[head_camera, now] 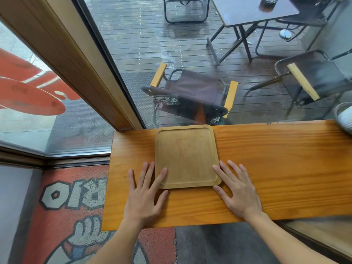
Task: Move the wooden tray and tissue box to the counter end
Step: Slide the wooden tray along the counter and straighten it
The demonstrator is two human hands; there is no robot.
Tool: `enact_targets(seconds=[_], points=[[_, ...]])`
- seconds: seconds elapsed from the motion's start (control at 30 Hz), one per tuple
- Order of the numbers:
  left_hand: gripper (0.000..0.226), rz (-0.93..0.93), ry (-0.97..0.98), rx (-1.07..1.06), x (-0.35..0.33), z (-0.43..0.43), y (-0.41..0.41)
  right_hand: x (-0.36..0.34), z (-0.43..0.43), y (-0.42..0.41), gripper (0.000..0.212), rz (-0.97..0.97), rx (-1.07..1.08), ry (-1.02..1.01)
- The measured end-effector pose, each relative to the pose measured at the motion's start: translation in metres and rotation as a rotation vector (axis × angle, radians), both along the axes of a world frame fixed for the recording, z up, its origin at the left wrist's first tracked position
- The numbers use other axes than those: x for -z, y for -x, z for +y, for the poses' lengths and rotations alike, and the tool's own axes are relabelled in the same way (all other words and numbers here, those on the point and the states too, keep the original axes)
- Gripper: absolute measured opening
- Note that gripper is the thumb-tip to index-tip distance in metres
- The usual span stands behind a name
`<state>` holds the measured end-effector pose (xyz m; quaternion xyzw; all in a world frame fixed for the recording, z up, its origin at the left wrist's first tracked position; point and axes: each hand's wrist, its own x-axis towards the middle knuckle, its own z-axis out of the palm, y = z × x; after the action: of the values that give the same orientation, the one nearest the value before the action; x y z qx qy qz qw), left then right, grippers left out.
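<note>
A square light wooden tray (187, 156) lies flat on the orange-brown wooden counter (276, 168), close to its left end and against the window. My left hand (145, 195) rests flat on the counter at the tray's near left corner, fingers spread, with the index finger lying over the tray's rim. My right hand (239, 191) lies flat at the near right corner, its fingers spread and touching the tray's edge. Neither hand grips anything. No tissue box shows in this view.
A white ribbed pot (345, 117) stands at the counter's far right edge. Glass panes and a wooden window post (80, 69) rise right behind the counter. Outside are folding chairs (192, 94) and a table. A painted floor lies below the counter's left end.
</note>
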<state>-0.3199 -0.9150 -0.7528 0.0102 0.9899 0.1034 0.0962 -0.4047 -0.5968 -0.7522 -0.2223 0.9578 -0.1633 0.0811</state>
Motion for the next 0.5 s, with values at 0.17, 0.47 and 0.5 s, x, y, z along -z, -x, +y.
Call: enact_targets(seconds=[0.17, 0.47, 0.5], points=[[0.066, 0.002, 0.018, 0.001, 0.0000, 0.0006, 0.0000, 0.0000, 0.0002, -0.0001, 0.061, 0.008, 0.002, 0.005], [0.066, -0.005, 0.037, -0.011, -0.0041, 0.0026, 0.0010, 0.0006, 0.0001, -0.0003, 0.061, 0.005, 0.001, -0.008], [0.066, -0.004, 0.038, -0.011, -0.0043, 0.0028, 0.0011, 0.0008, 0.0001, -0.0005, 0.061, 0.005, 0.000, -0.009]])
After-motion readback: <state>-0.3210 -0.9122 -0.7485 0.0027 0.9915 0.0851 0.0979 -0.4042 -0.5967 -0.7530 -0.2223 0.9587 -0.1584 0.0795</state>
